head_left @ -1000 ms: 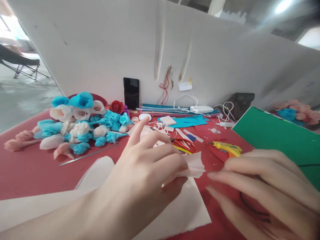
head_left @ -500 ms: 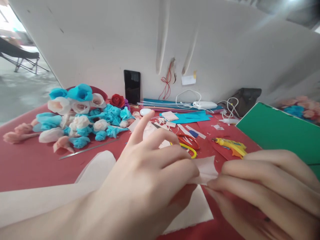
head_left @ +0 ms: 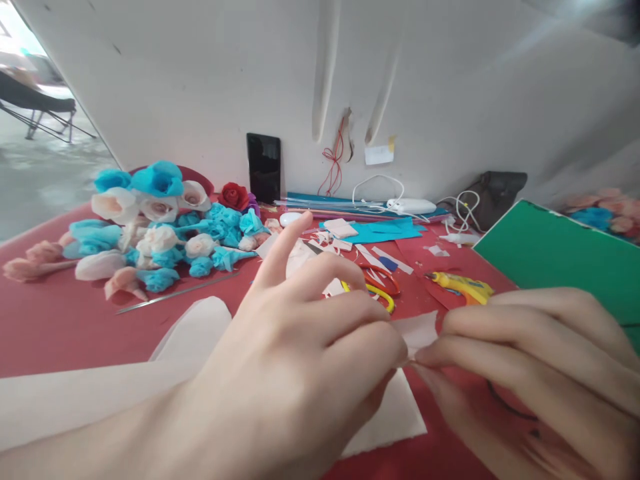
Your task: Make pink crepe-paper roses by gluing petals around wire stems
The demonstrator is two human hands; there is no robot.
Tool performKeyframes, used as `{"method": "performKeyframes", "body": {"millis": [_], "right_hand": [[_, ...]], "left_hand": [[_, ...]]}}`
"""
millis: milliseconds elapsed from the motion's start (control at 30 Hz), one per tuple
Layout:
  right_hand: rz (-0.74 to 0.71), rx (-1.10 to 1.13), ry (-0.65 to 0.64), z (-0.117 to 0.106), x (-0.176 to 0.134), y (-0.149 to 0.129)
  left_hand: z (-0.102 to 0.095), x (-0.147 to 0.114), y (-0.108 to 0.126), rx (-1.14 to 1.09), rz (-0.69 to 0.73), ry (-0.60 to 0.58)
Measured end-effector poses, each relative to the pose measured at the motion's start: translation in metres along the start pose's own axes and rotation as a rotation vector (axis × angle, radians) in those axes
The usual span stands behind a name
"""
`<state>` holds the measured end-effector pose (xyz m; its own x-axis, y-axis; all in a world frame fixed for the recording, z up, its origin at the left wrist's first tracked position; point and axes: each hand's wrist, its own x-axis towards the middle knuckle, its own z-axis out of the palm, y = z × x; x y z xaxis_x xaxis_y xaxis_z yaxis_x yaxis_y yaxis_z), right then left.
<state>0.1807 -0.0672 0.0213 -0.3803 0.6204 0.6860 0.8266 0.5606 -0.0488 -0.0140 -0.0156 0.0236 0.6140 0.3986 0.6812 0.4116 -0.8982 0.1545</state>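
A small pale pink piece of crepe paper [head_left: 419, 328] is pinched between my two hands, its upper part fanning out behind the fingertips. My left hand [head_left: 315, 347] closes thumb and fingers on the paper's left side, with one finger raised. From the right, my right hand [head_left: 535, 353] pinches the same piece at its gathered lower edge, thumb below and fingers above. Both sets of fingertips almost meet there. Beneath my left hand lies a larger cream paper sheet [head_left: 395, 417], partly covered by that hand and forearm. Scissors [head_left: 383, 293] with red and yellow handles rest just behind.
Blue, white and pink paper flowers [head_left: 165, 243] are heaped at the left, behind a thin metal rod [head_left: 175, 293]. A yellow glue gun [head_left: 463, 287] lies near a green board [head_left: 565, 267] on the right. Paper scraps, a phone [head_left: 264, 167] and a white power strip [head_left: 411, 207] sit toward the wall.
My fingertips have drawn closer together on the pink crepe paper, bunching its lower edge. My right hand has tilted slightly. The view has shifted a little.
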Motion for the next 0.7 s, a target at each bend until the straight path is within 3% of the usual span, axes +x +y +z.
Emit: {"method": "performKeyframes", "body": {"millis": [367, 567, 700], "right_hand": [[0.189, 0.118, 0.001, 0.008, 0.001, -0.004], [0.527, 0.404, -0.269, 0.009, 0.002, 0.006], [0.618, 0.574, -0.512, 0.003, 0.009, 0.018]], "left_hand": [[0.003, -0.001, 0.002, 0.014, 0.053, 0.052], [0.005, -0.004, -0.001, 0.051, 0.069, -0.018], [0.003, -0.003, -0.004, 0.022, 0.035, -0.108]]}}
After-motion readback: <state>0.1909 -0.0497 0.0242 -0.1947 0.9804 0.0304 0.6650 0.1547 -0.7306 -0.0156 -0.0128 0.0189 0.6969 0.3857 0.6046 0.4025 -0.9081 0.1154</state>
